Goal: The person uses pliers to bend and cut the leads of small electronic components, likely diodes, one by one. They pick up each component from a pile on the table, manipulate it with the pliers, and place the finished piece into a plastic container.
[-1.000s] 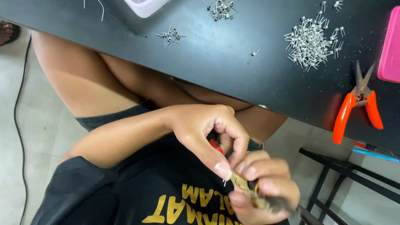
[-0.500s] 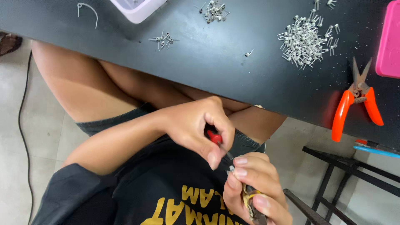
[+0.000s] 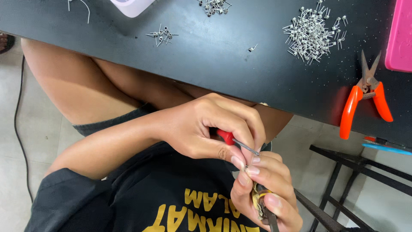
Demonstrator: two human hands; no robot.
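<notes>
My left hand [image 3: 210,129] is closed around a small red-handled screwdriver [image 3: 226,136], its thin metal shaft [image 3: 246,148] pointing right toward my other hand. My right hand [image 3: 264,193], just below and touching the left thumb, grips a dark rod-like tool with a yellowish band [image 3: 261,202]. Its fingertips pinch something tiny at the shaft's tip, too small to make out. Both hands are over my lap, below the black table's edge [image 3: 206,86].
On the black table lie a large heap of small metal wire coils [image 3: 311,32], smaller clusters [image 3: 161,34] [image 3: 214,5], one loose coil [image 3: 253,48], orange-handled cutters [image 3: 365,96], a pink box [image 3: 399,36] and a white container [image 3: 131,5]. A black metal frame [image 3: 343,172] stands at right.
My right hand has come up closer to the left, fingertips now meeting at the screwdriver's shaft. The view has shifted slightly.
</notes>
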